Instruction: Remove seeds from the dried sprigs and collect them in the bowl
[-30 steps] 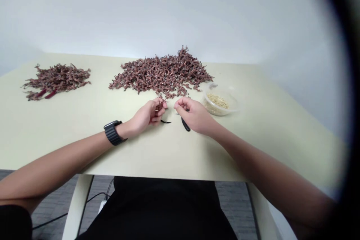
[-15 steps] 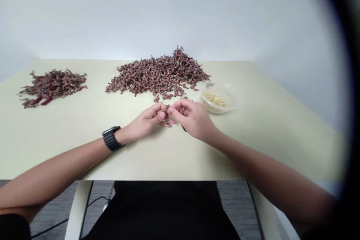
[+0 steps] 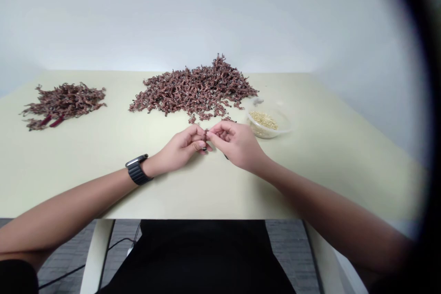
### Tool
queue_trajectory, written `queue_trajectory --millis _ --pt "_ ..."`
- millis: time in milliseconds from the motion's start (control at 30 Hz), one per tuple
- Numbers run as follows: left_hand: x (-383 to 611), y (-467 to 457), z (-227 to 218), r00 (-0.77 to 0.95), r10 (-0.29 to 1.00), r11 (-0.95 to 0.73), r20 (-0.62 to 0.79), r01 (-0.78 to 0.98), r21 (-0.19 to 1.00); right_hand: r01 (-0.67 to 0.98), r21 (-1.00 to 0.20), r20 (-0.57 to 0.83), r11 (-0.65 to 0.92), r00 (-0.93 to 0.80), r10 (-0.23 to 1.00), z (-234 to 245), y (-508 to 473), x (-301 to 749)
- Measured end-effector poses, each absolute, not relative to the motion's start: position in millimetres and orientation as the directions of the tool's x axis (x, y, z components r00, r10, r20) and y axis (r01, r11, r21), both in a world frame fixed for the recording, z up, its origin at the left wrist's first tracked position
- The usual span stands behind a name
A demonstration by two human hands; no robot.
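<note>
My left hand [image 3: 181, 148] and my right hand [image 3: 237, 145] meet at the fingertips over the table. Between them is a small reddish-brown dried piece [image 3: 206, 134], and it seems pinched by both. A black item [image 3: 226, 157] shows beneath my right hand, and a small dark bit [image 3: 205, 149] lies under my left fingers. Just beyond the hands spreads a large heap of reddish-brown dried plant pieces [image 3: 195, 92]. A black-banded watch [image 3: 137, 170] sits on my left wrist.
A smaller heap of the same pieces [image 3: 64, 103], with several longer red pods, lies at the left of the pale table [image 3: 69, 156]. At the right stands a clear plastic bowl [image 3: 279, 118] holding pale grains [image 3: 263, 120]. Below the near table edge, a cable [image 3: 62, 275] runs across the floor.
My hands have moved together since the earliest frame, and their fingertips now meet at the small piece. They now cover most of the black items on the table.
</note>
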State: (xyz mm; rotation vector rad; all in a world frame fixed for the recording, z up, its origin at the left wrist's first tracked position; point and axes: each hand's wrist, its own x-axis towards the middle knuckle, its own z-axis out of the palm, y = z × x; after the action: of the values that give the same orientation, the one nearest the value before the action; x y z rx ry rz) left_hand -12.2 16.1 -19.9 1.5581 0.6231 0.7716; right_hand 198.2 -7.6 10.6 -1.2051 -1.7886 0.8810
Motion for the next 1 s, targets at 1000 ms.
queue_trajectory --millis 1000 --pt "-17 13 -10 0.651 0.733 -0.323 0.197 0.079 0.943 0.321 -0.891 0.267 0.321 -0.201 0.943 2 -6 196"
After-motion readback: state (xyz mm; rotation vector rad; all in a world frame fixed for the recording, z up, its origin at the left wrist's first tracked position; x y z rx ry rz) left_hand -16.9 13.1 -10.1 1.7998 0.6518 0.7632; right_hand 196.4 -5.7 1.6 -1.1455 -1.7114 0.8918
